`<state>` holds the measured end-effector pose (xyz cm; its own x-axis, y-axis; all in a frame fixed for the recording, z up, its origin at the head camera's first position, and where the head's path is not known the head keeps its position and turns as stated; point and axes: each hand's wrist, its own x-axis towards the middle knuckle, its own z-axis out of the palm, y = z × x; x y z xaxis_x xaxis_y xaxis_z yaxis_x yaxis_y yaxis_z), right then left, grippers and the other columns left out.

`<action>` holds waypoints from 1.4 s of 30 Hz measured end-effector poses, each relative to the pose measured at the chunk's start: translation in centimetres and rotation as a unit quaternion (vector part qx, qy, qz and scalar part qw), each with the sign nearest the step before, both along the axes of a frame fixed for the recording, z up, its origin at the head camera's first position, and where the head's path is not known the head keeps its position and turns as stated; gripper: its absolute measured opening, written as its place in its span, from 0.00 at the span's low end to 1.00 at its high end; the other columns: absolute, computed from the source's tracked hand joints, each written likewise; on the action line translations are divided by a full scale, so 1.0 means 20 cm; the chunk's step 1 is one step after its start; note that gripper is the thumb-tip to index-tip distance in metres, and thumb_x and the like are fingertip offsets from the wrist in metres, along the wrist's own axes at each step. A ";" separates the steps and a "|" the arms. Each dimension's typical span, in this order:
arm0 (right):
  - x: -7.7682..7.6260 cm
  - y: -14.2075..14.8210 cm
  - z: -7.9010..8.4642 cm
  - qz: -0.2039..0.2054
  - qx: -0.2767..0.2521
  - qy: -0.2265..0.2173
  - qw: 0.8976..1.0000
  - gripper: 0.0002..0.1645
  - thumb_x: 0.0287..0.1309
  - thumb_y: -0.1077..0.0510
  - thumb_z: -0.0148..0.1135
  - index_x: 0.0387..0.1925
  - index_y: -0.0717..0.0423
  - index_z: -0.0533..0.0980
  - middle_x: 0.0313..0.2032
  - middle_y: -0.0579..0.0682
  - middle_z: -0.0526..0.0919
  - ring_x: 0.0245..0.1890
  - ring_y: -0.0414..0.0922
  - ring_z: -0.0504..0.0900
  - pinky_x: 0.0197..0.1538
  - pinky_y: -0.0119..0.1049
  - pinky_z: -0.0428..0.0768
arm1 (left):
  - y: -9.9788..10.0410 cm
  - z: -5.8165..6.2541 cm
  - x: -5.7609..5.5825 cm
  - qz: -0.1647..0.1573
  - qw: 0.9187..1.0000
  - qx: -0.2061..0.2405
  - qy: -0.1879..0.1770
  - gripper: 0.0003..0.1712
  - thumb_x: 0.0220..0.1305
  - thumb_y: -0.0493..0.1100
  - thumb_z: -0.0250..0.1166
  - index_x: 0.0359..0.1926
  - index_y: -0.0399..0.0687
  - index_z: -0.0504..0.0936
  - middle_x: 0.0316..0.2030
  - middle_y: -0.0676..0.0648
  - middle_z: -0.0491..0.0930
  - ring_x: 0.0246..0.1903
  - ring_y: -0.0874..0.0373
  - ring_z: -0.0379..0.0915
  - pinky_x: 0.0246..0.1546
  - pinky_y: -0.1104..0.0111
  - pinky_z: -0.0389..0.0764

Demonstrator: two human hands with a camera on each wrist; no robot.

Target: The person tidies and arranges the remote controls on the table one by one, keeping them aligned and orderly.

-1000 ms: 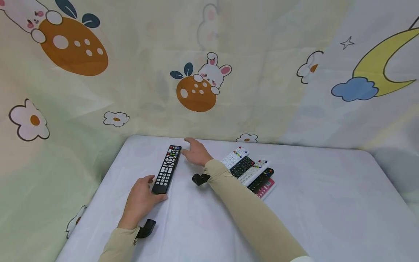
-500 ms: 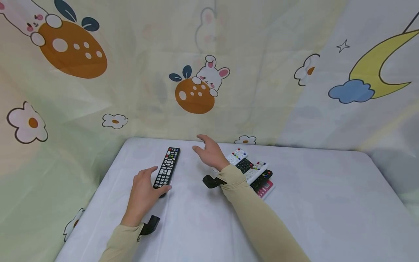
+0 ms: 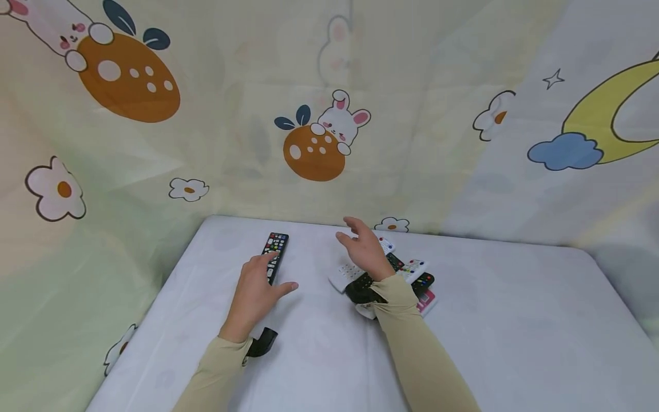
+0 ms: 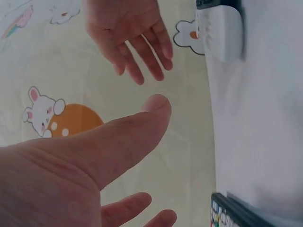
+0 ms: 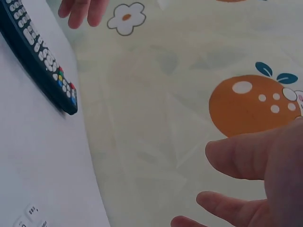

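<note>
Where the patterned cloth (image 3: 118,229) drops past the left side of the table (image 3: 211,257), the first thing I come to is the left hand (image 3: 253,294). It hovers with thumb and fingers spread, gripping nothing, and the left wrist view shows a gap between its fingertips and the remote. Below it and a little beyond lies the black remote (image 3: 277,243), flat on the table, its near part hidden from the head view by that hand. The remote's long axis runs away from the person, the far end leaning slightly to the right, so its coloured buttons show past the fingers. That is the relation that matters, I'd judge: the left hand is by far the nearer, lying over the near part, with the far end ahead of it.

A bare stretch of table follows, and then the right hand (image 3: 366,252), well apart from the black remote. Its fingers are straight and parted, with nothing between them. Under it and its sleeve (image 3: 401,320) sits a fanned pile of remotes (image 3: 413,270), white, black and pink, overlapping, the far ends slanting right. Hand and sleeve cover much of the pile, so I cannot count them surely.
</note>
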<state>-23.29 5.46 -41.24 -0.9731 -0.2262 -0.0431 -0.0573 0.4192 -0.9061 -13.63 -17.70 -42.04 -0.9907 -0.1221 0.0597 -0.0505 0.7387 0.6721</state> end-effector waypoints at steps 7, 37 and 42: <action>0.01 0.09 -0.03 -0.023 -0.029 -0.015 0.999 0.34 0.73 0.49 0.54 0.75 0.53 0.60 0.74 0.54 0.62 0.74 0.55 0.58 0.69 0.55 0.64 | 0.11 0.00 -0.04 -0.016 1.000 0.009 0.004 0.46 0.49 0.47 0.81 0.67 0.38 0.73 0.65 0.36 0.71 0.67 0.39 0.61 0.65 0.47 0.66; -0.08 0.24 -0.09 -0.065 0.038 -0.085 0.994 0.38 0.74 0.47 0.51 0.77 0.57 0.54 0.75 0.64 0.55 0.73 0.62 0.58 0.69 0.60 0.61 | 0.39 -0.11 -0.17 -0.095 0.995 0.030 -0.027 0.41 0.49 0.42 0.81 0.65 0.40 0.76 0.59 0.40 0.77 0.61 0.43 0.70 0.63 0.51 0.70; -0.08 0.25 -0.11 -0.077 0.065 -0.086 0.991 0.38 0.74 0.46 0.51 0.77 0.56 0.55 0.74 0.65 0.57 0.73 0.62 0.58 0.69 0.60 0.61 | 0.40 -0.15 -0.18 -0.114 0.993 0.027 -0.033 0.41 0.49 0.41 0.81 0.64 0.40 0.76 0.58 0.40 0.78 0.58 0.44 0.72 0.61 0.53 0.71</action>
<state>-24.97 10.40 -43.42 -0.9711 -0.0578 -0.2314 0.1676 0.5248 -0.8346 -17.18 -9.61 -44.94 -0.9946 0.1037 -0.0069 0.0680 0.6994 0.7115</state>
